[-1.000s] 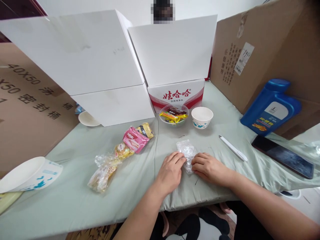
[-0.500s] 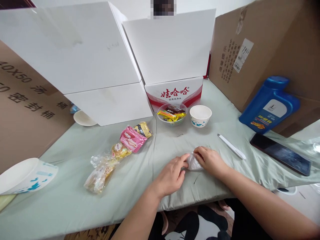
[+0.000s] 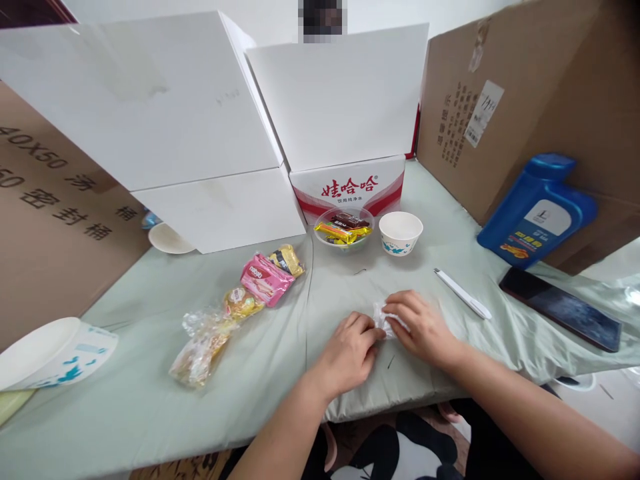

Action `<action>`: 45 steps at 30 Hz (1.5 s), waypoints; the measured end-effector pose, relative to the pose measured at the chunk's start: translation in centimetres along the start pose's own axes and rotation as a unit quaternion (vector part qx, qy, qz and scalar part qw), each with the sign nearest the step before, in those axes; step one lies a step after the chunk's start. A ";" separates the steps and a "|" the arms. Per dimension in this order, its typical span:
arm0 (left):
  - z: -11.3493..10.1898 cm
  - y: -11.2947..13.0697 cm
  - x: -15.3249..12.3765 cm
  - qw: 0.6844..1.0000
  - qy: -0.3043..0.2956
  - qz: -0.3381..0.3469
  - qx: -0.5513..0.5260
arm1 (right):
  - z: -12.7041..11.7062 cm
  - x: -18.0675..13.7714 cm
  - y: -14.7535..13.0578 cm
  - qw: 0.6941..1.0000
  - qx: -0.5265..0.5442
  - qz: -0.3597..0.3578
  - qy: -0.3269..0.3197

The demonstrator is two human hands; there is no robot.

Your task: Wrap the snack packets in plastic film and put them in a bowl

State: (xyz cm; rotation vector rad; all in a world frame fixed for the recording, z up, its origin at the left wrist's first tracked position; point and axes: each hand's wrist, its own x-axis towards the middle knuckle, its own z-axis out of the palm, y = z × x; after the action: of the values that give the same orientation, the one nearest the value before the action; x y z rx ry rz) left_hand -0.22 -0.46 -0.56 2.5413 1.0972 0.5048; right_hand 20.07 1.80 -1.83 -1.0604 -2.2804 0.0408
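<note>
A small crumpled piece of clear whitish plastic film point(image 3: 379, 317) lies on the cloth-covered table between my hands. My left hand point(image 3: 350, 350) is closed at its left edge, fingers curled and fingertips on the film. From the right, my right hand point(image 3: 423, 330) pinches the film, covering much of it. Whether anything is wrapped inside, I cannot tell. To the right lies a white utility knife point(image 3: 463, 293). Beyond the hands stand a white paper bowl with blue leaves point(image 3: 401, 233) and a clear bowl point(image 3: 345, 245) of wrapped snacks.
Left of the hands lies a row of packaged snacks, including a pink packet point(image 3: 267, 280) and a clear bread bag point(image 3: 203, 350). A phone point(image 3: 560, 310) and blue bottle point(image 3: 537, 210) are at right. White boxes point(image 3: 345, 100) and a brown carton point(image 3: 500, 120) stand behind.
The fingers of my left hand have curled in closer against the plastic film. My right hand has shifted slightly, and the film looks more bunched up.
</note>
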 end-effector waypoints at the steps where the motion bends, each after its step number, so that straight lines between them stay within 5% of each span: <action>1: -0.1 -0.1 0.0 1.000 0.010 0.005 0.000 | 0.3 -0.2 -0.2 0.999 0.002 -0.033 -0.041; 6: -0.5 -0.6 -0.3 0.997 0.073 -0.012 -0.017 | 1.9 -1.4 -0.2 0.981 -0.043 -0.083 -0.169; 14: -0.4 -0.6 0.2 0.997 0.017 -0.057 0.041 | 2.5 -1.7 0.7 0.981 -0.061 -0.084 -0.164; 18: -2.9 -1.5 -0.3 0.992 0.051 -0.093 0.066 | 2.3 -1.5 1.1 0.979 -0.051 -0.083 -0.181; 22: -7.8 -4.1 -3.3 0.907 0.205 -0.291 0.223 | 2.2 -1.4 1.3 0.978 -0.043 -0.074 -0.192; 26: -11.2 -7.5 -7.3 0.785 0.169 -0.548 0.234 | 2.3 -1.4 1.5 0.978 -0.040 -0.069 -0.192; 31: -11.5 -10.2 -10.1 0.756 0.061 -0.629 0.170 | 2.4 -1.5 1.8 0.977 -0.050 -0.077 -0.194; 38: -12.3 -10.6 -12.4 0.747 0.048 -0.650 0.133 | 2.2 -1.1 1.6 0.978 -0.033 -0.067 -0.194; 42: -14.4 -7.7 -12.8 0.718 0.119 -0.666 0.163 | 1.7 -0.7 0.8 0.981 -0.010 -0.053 -0.185; 45: -13.8 -4.5 -10.9 0.720 0.326 -0.556 0.257 | 1.5 -0.4 0.4 0.984 0.000 -0.046 -0.170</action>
State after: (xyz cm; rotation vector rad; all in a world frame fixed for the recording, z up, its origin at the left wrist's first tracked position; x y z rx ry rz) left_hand -16.13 -3.50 7.63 1.4231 3.0085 0.7888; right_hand 19.76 2.17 -3.32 -1.0074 -2.6323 0.1976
